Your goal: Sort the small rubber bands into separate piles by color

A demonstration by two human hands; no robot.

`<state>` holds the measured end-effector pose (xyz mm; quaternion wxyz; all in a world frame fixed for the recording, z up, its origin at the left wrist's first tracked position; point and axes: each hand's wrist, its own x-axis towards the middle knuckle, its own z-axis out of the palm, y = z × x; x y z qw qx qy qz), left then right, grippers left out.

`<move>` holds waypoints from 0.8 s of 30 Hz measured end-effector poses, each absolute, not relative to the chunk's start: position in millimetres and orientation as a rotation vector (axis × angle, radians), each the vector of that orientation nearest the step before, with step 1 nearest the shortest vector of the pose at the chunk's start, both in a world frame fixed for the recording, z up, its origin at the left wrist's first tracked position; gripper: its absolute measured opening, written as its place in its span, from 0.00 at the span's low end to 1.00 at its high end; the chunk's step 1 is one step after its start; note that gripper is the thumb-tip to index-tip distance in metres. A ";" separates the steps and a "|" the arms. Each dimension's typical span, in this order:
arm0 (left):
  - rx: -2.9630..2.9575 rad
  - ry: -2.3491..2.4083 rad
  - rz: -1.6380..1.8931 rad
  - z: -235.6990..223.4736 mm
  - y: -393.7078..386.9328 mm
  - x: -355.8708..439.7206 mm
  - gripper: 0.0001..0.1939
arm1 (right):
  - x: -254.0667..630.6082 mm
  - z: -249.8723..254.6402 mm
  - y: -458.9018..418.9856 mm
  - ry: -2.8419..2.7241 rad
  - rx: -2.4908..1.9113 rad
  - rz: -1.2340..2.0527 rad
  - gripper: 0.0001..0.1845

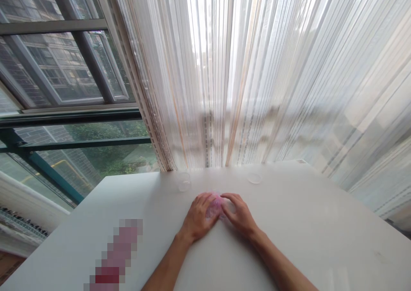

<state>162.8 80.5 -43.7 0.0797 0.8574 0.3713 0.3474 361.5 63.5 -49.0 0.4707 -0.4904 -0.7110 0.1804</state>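
Note:
Between my hands on the white table lies a small, glossy, see-through pink clump that looks like slime. My left hand curls over its left side, fingers bent around it. From the right, my right hand pinches its edge between thumb and forefinger, the other fingers curved in. Both hands partly cover the slime, so its full shape is hidden. Beyond my left hand stands a small clear round container. A clear round lid lies flat near the table's back edge, past my right hand.
A blurred-out pinkish long item lies on the table at the left. Sheer striped curtains hang right behind the back edge. A window with a dark green rail is at the left.

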 end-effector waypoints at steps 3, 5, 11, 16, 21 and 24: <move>2.592 1.125 1.008 -43.9 79.5 163.8 0.21 | 360.8 -52.7 62.9 -1.859 -1.172 0.401 0.17; 2.568 1.163 1.039 -44.5 80.3 164.0 0.17 | 360.2 -55.4 63.7 -1.880 -1.192 0.400 0.15; 2.512 1.203 1.137 -47.2 84.9 162.2 0.08 | 361.4 -60.4 67.6 -1.823 -1.225 0.372 0.09; 2.485 1.250 1.186 -48.9 89.1 157.9 0.07 | 366.4 -58.9 70.1 -1.786 -1.280 0.317 0.07; 2.486 1.236 1.162 -45.8 87.0 157.7 0.08 | 368.7 -53.7 68.2 -1.796 -1.304 0.317 0.07; 2.507 1.185 1.140 -43.5 84.1 159.3 0.10 | 367.5 -52.2 65.8 -1.859 -1.305 0.330 0.09</move>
